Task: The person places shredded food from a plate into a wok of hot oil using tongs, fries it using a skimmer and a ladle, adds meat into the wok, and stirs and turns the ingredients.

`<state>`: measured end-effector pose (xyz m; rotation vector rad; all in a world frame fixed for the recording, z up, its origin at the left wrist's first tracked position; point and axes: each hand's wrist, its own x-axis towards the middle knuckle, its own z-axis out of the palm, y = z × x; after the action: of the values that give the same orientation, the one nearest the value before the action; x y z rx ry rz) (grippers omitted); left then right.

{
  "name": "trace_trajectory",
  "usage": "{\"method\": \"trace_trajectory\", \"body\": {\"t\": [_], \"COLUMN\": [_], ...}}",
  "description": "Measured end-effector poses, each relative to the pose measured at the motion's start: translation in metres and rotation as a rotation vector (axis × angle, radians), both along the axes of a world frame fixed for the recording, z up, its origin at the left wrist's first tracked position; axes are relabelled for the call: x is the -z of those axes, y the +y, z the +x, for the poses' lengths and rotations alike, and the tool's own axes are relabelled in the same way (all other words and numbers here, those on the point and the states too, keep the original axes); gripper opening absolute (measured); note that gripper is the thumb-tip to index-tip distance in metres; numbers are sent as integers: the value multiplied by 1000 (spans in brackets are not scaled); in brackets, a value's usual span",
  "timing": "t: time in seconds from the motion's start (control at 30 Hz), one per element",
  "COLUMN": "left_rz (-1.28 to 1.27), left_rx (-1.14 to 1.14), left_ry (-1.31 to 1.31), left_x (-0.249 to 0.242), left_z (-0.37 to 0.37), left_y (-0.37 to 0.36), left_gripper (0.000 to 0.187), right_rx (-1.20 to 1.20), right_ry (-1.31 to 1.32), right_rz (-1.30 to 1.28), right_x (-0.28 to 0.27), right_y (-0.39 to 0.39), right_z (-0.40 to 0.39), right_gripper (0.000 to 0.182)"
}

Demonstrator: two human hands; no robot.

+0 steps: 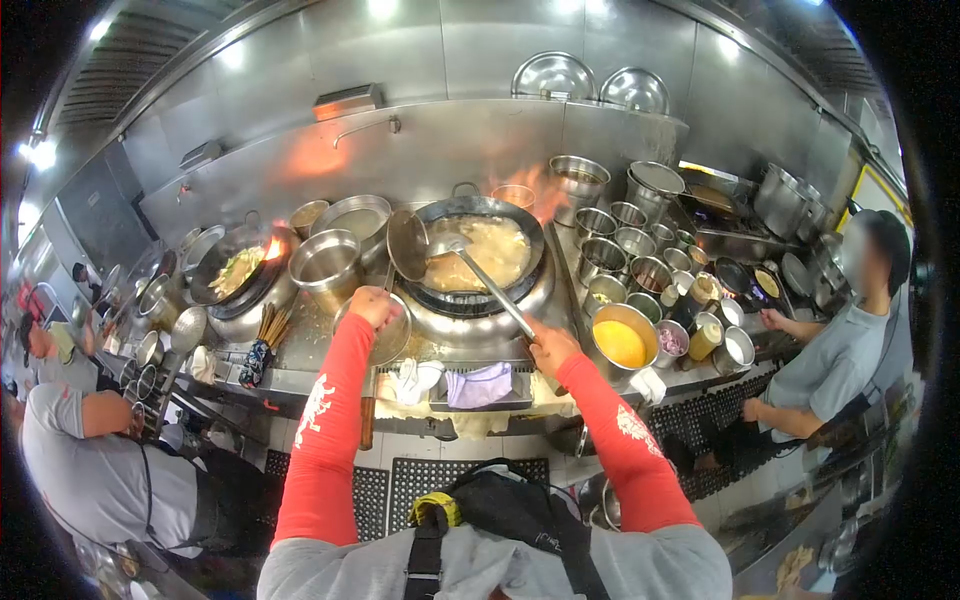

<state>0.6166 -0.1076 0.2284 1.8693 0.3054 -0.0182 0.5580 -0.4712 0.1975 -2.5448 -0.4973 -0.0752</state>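
My left hand [375, 306] is closed around the handle of a round, dark skimmer [406, 246]. The skimmer is tilted up over the left rim of a large wok [532, 225]. Pale, bubbling liquid [495, 252] with food in it fills the wok. With my right hand [553, 348] I grip a long-handled wok ladle [497, 292]. Its bowl is at the left part of the liquid, close beside the skimmer. Flames rise behind the wok's right rim. Below my left hand a round metal strainer [391, 335] lies on the counter, partly hidden.
A tall metal pot [327, 268] stands left of the wok. Another wok [215, 285] with food sits further left, flames beside it. To the right are several seasoning containers and a pot of yellow liquid [622, 343]. Co-workers stand at left [110, 450] and right [840, 350].
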Motion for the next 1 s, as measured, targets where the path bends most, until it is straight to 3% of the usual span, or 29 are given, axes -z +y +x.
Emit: {"method": "trace_trajectory", "body": {"t": [0.2,0.3,0.4,0.5,0.67,0.77,0.87,0.97,1.0], "left_rz": [159,648,832,875,872,994,686,-30,-142], "left_rx": [28,92,35,89,186,305,347,117,130], "left_ry": [-46,-229,-300,-213,-153,-90,106,275,331], "left_x": [-10,16,6,-4,12,28,15,28,23], "left_z": [-11,31,52,71,104,125,118,132,129], "left_y": [-1,11,-5,-14,-13,-4,-14,-7,-6], "left_gripper": [24,23,20,19,19,16,20,18,16], "right_rx": [-14,-15,18,70,60,90,109,126,130], "right_ry": [-95,-96,-88,-13,-44,-21,-26,-30,-32], "right_rz": [-92,-102,-114,-171,-145,-165,-161,-155,-156], "right_x": [11,6,14,5,7,5,5,5,5], "right_y": [-34,-38,-39,-32,-38,-37,-37,-37,-37], "right_z": [-5,-17,-25,-41,-56,-62,-63,-65,-65], "right_gripper": [55,55,55,52,55,54,54,54,54]}}
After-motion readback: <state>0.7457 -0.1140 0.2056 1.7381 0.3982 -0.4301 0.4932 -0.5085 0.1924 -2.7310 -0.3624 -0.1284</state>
